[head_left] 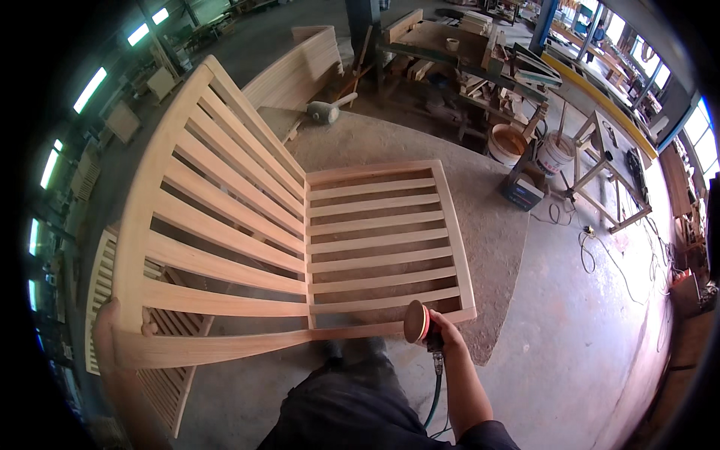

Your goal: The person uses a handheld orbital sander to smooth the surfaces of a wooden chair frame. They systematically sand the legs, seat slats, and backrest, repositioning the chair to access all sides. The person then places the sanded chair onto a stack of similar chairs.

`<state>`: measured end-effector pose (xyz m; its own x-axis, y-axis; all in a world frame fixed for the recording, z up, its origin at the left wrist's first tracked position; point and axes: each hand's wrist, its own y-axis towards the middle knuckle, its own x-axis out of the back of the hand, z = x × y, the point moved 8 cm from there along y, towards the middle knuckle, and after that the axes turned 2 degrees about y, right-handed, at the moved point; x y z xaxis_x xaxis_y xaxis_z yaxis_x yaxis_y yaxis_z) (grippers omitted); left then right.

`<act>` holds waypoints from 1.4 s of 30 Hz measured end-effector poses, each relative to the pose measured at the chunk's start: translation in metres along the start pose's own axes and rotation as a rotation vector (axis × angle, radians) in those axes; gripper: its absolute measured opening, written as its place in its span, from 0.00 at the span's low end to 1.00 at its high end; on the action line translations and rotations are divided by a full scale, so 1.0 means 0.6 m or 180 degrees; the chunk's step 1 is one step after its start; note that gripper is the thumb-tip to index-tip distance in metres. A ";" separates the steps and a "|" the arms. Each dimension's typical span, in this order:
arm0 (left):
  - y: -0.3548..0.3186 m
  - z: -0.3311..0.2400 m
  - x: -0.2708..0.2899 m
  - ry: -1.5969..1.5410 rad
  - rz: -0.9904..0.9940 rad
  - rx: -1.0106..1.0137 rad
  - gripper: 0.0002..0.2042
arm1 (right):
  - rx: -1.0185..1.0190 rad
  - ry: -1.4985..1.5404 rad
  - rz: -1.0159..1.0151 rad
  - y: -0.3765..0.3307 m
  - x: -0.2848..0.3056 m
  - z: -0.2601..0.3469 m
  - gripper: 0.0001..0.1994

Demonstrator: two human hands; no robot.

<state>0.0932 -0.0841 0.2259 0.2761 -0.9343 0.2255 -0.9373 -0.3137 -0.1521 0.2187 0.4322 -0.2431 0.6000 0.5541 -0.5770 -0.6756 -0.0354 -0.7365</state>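
A pale slatted wooden chair frame [454, 247] stands in front of me, its tall slatted back on the left and its seat on the right. My left hand [112, 337] grips the outer corner of the back, with fingertips showing past the wood. In my right hand [448, 334] is a round pneumatic sander [417, 322], held beside the near right corner of the seat. The sander's brown disc is tilted up and faces left, so it does not lie flat on the wood. From its lower end a green air hose [435, 401] runs down toward my legs.
Under the chair lies a brown board [487, 225], with a mallet [324, 112] on its far part. More slatted wooden pieces [176, 390] stand at lower left. Beyond are a cluttered workbench [442, 37], buckets [553, 154], a dark box [523, 191], a metal stand [611, 161] and floor cables [589, 240].
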 end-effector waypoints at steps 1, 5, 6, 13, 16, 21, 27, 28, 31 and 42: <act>-0.008 0.001 -0.015 -0.0058 0.0128 -0.0026 0.21 | 0.0226 -0.0252 -0.0131 -0.001 0.012 0.016 0.18; -0.086 -0.026 -0.149 0.0086 0.0753 -0.0761 0.26 | 0.1045 -0.0157 -0.0571 0.034 0.082 0.088 0.17; -0.111 -0.034 -0.178 0.0206 0.0928 -0.1079 0.27 | 0.1282 -0.0001 -0.0496 0.035 0.092 0.112 0.16; -0.198 -0.051 -0.305 0.0522 0.3822 -0.2620 0.45 | 0.2289 -0.0430 -0.0333 -0.119 0.111 0.189 0.15; -0.117 -0.110 -0.293 0.1357 0.1983 -0.3904 0.40 | 0.2488 -0.0737 -0.0629 -0.235 0.204 0.150 0.10; -0.010 -0.202 -0.352 0.1923 0.1287 -0.5574 0.43 | 0.2440 -0.0852 -0.0844 -0.338 0.299 -0.005 0.20; 0.090 -0.207 -0.440 0.2061 0.1576 -0.5575 0.09 | 0.2660 -0.1034 -0.1441 -0.484 0.198 -0.016 0.22; 0.088 -0.200 -0.438 0.2060 0.1441 -0.5620 0.07 | 0.2761 -0.1069 -0.1539 -0.513 0.162 -0.001 0.22; 0.064 -0.177 -0.420 0.1941 0.1149 -0.5578 0.09 | 0.3256 -0.1256 -0.1760 -0.632 0.047 0.046 0.24; -0.075 -0.108 -0.282 0.0353 0.0858 -0.5781 0.11 | 0.4932 -0.3212 -0.0994 -0.925 -0.658 0.237 0.35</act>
<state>0.0747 0.0990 0.2568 0.1543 -0.8844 0.4405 -0.0157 0.4436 0.8961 0.2956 0.3513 0.4435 0.7069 0.6299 0.3216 -0.6909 0.5176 0.5047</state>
